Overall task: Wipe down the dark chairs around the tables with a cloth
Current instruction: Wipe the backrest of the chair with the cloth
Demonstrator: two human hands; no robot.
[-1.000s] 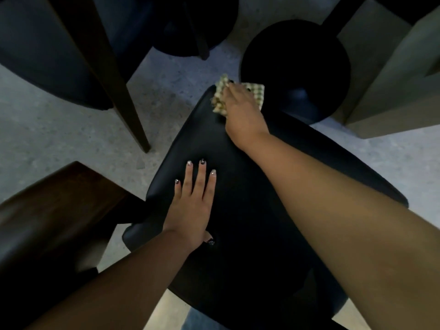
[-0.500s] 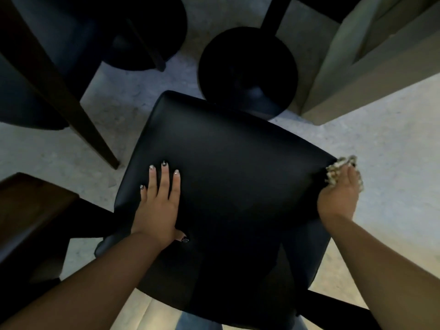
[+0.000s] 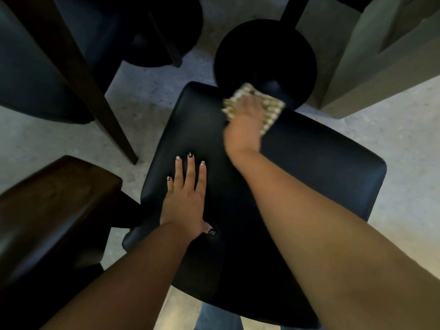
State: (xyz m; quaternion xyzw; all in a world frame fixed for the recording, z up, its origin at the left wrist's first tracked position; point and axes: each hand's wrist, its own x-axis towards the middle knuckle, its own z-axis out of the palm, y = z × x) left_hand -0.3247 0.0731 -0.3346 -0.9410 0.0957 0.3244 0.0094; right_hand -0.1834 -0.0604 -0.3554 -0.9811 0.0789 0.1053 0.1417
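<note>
Cloth (image 3: 266, 108) sits at the far edge of the dark chair seat (image 3: 309, 167), under my right hand (image 3: 245, 125), whose blurred fingers I cannot tell as flat or curled. My left hand (image 3: 185, 198) lies spread flat on the seat, probably to steady the chair.

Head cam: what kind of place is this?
Probably a cafe or restaurant dining area: several dark padded chairs, like this chair being wiped with a cloth, a round black pedestal table base, and a speckled hard floor.

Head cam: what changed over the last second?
The right hand swept the cloth from the chair seat's far edge out to its right edge, then back to the far edge. The left hand stayed flat on the seat, bracing it.
</note>
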